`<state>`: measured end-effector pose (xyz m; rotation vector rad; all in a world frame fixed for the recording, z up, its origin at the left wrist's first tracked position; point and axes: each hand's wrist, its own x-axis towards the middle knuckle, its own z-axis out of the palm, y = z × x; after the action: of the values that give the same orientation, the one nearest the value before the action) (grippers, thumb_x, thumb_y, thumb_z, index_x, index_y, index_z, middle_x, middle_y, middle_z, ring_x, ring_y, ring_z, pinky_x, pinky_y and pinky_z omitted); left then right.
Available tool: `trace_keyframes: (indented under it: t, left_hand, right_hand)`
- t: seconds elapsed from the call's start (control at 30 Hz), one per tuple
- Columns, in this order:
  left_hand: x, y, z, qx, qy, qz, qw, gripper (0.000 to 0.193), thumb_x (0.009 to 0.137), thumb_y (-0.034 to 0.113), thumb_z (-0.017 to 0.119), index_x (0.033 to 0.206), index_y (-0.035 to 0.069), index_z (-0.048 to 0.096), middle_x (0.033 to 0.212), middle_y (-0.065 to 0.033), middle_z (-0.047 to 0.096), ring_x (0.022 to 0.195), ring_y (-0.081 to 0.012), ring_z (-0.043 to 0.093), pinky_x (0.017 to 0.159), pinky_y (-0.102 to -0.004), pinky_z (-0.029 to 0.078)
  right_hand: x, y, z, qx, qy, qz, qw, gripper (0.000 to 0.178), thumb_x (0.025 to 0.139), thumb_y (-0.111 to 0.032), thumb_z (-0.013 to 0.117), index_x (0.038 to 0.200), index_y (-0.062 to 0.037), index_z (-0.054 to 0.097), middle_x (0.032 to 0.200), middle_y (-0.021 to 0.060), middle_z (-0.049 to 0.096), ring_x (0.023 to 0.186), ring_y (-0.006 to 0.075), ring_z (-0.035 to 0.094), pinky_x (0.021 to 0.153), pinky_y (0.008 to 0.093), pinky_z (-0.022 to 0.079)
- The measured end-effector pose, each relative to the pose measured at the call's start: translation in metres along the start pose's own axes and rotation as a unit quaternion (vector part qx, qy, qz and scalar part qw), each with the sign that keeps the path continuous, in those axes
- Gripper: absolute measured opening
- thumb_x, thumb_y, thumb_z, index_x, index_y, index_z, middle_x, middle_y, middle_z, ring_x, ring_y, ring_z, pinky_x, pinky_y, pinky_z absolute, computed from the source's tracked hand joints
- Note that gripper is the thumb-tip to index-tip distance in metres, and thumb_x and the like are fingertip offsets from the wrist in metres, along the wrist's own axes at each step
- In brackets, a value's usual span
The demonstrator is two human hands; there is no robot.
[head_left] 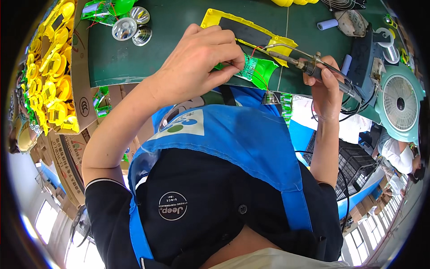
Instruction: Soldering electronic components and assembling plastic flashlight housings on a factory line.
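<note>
My right hand (324, 83) grips a soldering iron (311, 68) by its handle; a thin bent metal tube (286, 45) runs along the iron toward its tip. The tip end reaches over a yellow plastic frame (215, 18) lying on the table. My left hand (208, 56) is closed in a pinch at the left edge of a green circuit board (249, 67); what its fingertips hold is hidden. The board sits against a bright green plastic shell (265, 71) at the table's near edge. From red wires a small silver reflector cup (270, 97) hangs just past that edge.
Silver reflector cups (124, 29) stand at the far left. A cardboard box (83, 67) holds many yellow plastic parts (58, 85). At right are a solder spool (390, 53), a dark blue device (360, 60) and a turquoise fan (400, 103). A loose battery cell (328, 24) lies far right.
</note>
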<state>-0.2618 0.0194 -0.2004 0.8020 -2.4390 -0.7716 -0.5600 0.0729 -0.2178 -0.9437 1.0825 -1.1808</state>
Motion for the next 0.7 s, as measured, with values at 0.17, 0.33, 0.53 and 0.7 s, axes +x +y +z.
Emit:
trace_keyframes:
  t: [0.17,0.33,0.53,0.7]
  left_hand:
    - [0.005,0.015,0.0,0.059,-0.003,-0.052,0.997,0.013,0.073,0.006,0.071,0.08,0.01,0.06,0.082,-0.0003,0.051,0.081,-0.019,0.052,0.077,-0.0333,0.035]
    - [0.008,0.019,0.004,0.069,0.008,-0.088,0.994,0.013,0.073,0.007,0.072,0.078,0.01,0.06,0.086,-0.0002,0.051,0.086,-0.0193,0.052,0.079,-0.0336,0.035]
    - [0.007,0.017,0.005,0.082,0.002,-0.085,0.993,0.014,0.073,0.007,0.072,0.079,0.01,0.059,0.087,0.0001,0.051,0.087,-0.0181,0.053,0.082,-0.0351,0.035]
    - [0.008,0.016,0.005,0.079,0.01,-0.072,0.994,0.014,0.074,0.007,0.071,0.078,0.01,0.059,0.087,0.0003,0.052,0.086,-0.0175,0.054,0.083,-0.0357,0.034]
  right_hand:
    - [0.01,-0.008,-0.001,-0.064,-0.054,0.045,0.995,0.025,0.083,-0.021,0.063,0.092,0.0007,0.056,0.072,0.0075,0.06,0.065,0.0135,0.059,0.068,0.0248,0.045]
    - [0.016,-0.013,0.001,-0.1,-0.071,0.051,0.991,0.025,0.082,-0.021,0.065,0.089,0.0006,0.056,0.073,0.008,0.062,0.063,0.0119,0.061,0.074,0.0254,0.047]
    - [0.018,-0.016,0.004,-0.156,-0.11,0.02,0.981,0.025,0.081,-0.024,0.067,0.088,-0.0017,0.057,0.064,0.0057,0.064,0.063,0.011,0.063,0.105,0.0353,0.036]
    - [0.017,-0.014,0.004,-0.168,-0.13,0.014,0.977,0.025,0.08,-0.025,0.068,0.088,-0.0031,0.058,0.064,0.0043,0.065,0.064,0.0112,0.065,0.111,0.042,0.029]
